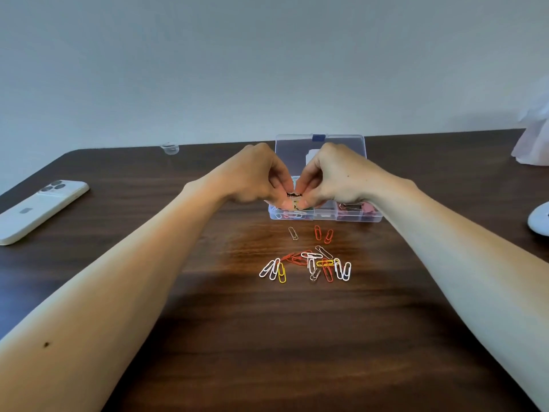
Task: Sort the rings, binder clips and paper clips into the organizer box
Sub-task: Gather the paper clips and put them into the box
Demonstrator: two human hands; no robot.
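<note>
Head view: both hands meet over the organizer box [326,217]. The left hand [252,176] and the right hand [335,173] have their fingers curled, and their fingertips pinch one small dark bunch [294,194] between them. It hangs just above the box's front left compartment and is too blurred to tell what it is made of.

The one clear box has its lid [320,145] standing open at the back, with one blue latch [318,137] on the lid's top edge. Three front compartments show. The left one holds a few sorted clips [292,215] in white and red, too tangled to count. The right one holds pink binder clips [368,207], whose number I cannot tell.

Near the box on the table [267,337] lie three separate paper clips: one silver clip [293,233] and two red clips [323,234] side by side. Closer to the person is the loose pile [309,264] of about thirteen paper clips in white, red, yellow and silver, several overlapping. Three of them, two white and one yellow, sit at its left end.

Well apart on the left lies one white phone [38,209], camera side up. One small clear cap [170,148] sits at the far edge, one pale bag [533,138] at the far right, and one white rounded object [539,218] at the right edge.
</note>
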